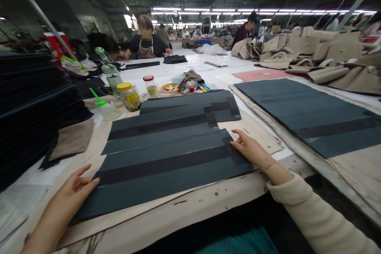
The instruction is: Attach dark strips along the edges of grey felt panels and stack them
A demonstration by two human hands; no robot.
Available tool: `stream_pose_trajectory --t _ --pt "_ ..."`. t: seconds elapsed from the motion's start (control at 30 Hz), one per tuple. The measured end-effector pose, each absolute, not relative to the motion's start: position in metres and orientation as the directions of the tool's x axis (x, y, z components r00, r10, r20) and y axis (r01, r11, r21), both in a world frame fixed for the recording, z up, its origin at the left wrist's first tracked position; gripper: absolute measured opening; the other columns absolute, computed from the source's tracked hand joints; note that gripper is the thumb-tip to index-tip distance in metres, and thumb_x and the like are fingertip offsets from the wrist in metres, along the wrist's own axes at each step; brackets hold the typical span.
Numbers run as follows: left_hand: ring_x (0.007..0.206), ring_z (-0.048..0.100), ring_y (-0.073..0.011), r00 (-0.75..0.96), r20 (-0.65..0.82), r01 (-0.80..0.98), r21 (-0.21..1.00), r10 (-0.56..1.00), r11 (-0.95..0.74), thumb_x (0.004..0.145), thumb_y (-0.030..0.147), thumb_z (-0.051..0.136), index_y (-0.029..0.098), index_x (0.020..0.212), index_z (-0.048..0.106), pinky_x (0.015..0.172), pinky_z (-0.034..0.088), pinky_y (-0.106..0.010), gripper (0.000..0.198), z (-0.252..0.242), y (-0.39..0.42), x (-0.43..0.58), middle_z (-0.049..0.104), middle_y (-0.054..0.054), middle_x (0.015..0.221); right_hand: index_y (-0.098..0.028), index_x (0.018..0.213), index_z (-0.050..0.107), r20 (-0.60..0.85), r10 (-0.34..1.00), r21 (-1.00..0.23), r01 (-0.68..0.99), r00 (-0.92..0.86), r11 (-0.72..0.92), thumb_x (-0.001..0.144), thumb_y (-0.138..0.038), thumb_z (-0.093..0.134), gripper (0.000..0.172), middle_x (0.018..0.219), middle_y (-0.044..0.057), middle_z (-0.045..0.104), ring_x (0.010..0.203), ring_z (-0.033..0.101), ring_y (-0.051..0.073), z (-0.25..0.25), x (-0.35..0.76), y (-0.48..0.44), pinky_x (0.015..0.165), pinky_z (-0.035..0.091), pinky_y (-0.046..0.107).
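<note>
A dark blue-green sheet panel with a black strip along its length (166, 180) lies flat in front of me. My left hand (76, 188) is at its left end, thumb tip at the edge and fingers loosely apart. At the right end, my right hand (245, 147) touches the panel near a black patch, its index finger stretched out and raised. Behind the front panel, a similar panel (160, 117) lies partly overlapped, and another stack of such panels (190, 105) sits beyond that one. Neither hand visibly grips anything.
More dark sheets (300, 107) lie on a board at right. A tall dark stack (32, 107) stands at left. A yellow-lidded jar (129, 97), a green-nozzle bottle (107, 109) and a red-lidded jar (151, 86) stand behind. Beige pieces (336, 45) are heaped far right. A co-worker (145, 41) is across.
</note>
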State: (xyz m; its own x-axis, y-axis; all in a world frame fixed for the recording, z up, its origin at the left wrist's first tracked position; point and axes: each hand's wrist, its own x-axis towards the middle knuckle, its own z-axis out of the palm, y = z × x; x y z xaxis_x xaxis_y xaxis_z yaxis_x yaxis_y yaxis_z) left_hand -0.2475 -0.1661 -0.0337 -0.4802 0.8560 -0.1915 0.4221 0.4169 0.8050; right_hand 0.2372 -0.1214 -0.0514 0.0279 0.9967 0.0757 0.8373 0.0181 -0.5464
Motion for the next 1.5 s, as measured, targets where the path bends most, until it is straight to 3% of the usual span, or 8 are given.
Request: stream_pose_trajectory --t 0.2,0.33,0.5,0.63,0.77,0.9,1.1,1.5 --pt "0.058 0.053 -0.0157 -0.393 -0.118 0.561 0.755 0.912 0.339 0.056 0.050 0.064 0.021 0.121 0.042 0.053 0.042 -0.025 0.075 -0.036 -0.164 -0.258 0.053 0.005 0.065 -0.017 0.120 0.043 0.078 0.996 -0.346 0.937 -0.031 0.056 0.081 -0.036 0.045 0.044 0.066 0.001 0.061 0.060 0.058 0.017 -0.042 0.239 -0.124 0.053 0.036 0.026" --pt "0.064 0.056 -0.0167 -0.368 -0.170 0.393 0.862 0.914 0.319 0.059 0.048 0.065 0.017 0.125 0.040 0.054 0.042 -0.025 0.076 -0.029 -0.178 -0.260 0.058 0.000 0.074 -0.017 0.117 0.049 0.153 0.983 -0.202 0.971 -0.101 0.131 0.076 -0.040 0.052 0.047 0.074 0.004 0.062 0.058 0.056 0.018 -0.029 0.230 -0.119 0.049 0.035 0.027" --pt "0.080 0.058 -0.0163 -0.288 -0.208 0.150 0.954 0.935 0.259 0.061 0.036 0.068 0.019 0.131 0.032 0.068 0.044 -0.026 0.081 -0.026 -0.199 -0.261 0.059 -0.005 0.094 -0.019 0.104 0.057 0.135 0.855 -0.372 0.774 -0.502 0.513 0.082 -0.036 0.046 0.030 0.094 0.007 0.062 0.078 0.058 0.018 -0.001 0.152 -0.117 0.070 0.044 0.029" --pt "0.079 0.058 -0.0142 -0.301 -0.148 0.069 0.982 0.942 0.177 0.062 0.031 0.068 0.020 0.132 0.032 0.069 0.043 -0.024 0.080 -0.027 -0.206 -0.260 0.059 -0.005 0.097 -0.018 0.101 0.058 0.107 0.673 -0.483 0.554 -0.732 0.678 0.083 -0.027 0.045 0.024 0.096 0.007 0.061 0.085 0.057 0.017 0.011 0.057 -0.125 0.076 0.043 0.029" --pt "0.075 0.058 -0.0128 -0.328 -0.037 0.079 0.995 0.944 0.067 0.064 0.028 0.065 0.019 0.132 0.031 0.067 0.044 -0.023 0.077 -0.017 -0.207 -0.245 0.060 -0.002 0.090 -0.017 0.100 0.058 0.141 0.585 -0.647 0.373 -0.799 0.665 0.081 -0.025 0.050 0.022 0.090 0.005 0.062 0.078 0.056 0.014 0.005 -0.019 -0.126 0.072 0.042 0.026" --pt "0.085 0.058 -0.0153 -0.308 0.107 0.195 0.980 0.945 -0.047 0.071 0.027 0.059 0.020 0.132 0.032 0.075 0.045 -0.027 0.068 -0.010 -0.208 -0.222 0.060 -0.004 0.092 -0.016 0.092 0.056 0.104 0.641 -0.788 0.330 -0.760 0.520 0.081 -0.037 0.050 0.025 0.079 0.002 0.061 0.069 0.054 0.011 -0.006 -0.054 -0.123 0.062 0.040 0.022" --pt "0.091 0.058 -0.0149 -0.226 0.238 0.380 0.915 0.945 -0.139 0.076 0.025 0.052 0.024 0.131 0.034 0.080 0.046 -0.026 0.058 -0.014 -0.206 -0.192 0.060 -0.004 0.097 -0.017 0.082 0.052 0.100 0.704 -0.770 0.393 -0.704 0.502 0.076 -0.052 0.052 0.036 0.070 -0.001 0.056 0.060 0.048 0.009 -0.002 -0.044 -0.127 0.052 0.033 0.020" --pt "0.087 0.061 -0.0144 -0.154 0.348 0.552 0.806 0.925 -0.211 0.081 0.022 0.048 0.025 0.130 0.037 0.081 0.048 -0.027 0.050 -0.017 -0.204 -0.164 0.065 -0.002 0.097 -0.017 0.072 0.052 0.177 0.689 -0.589 0.485 -0.703 0.646 0.083 -0.025 0.042 0.017 0.062 -0.002 0.050 0.054 0.041 0.008 0.009 -0.016 -0.137 0.051 0.025 0.020"
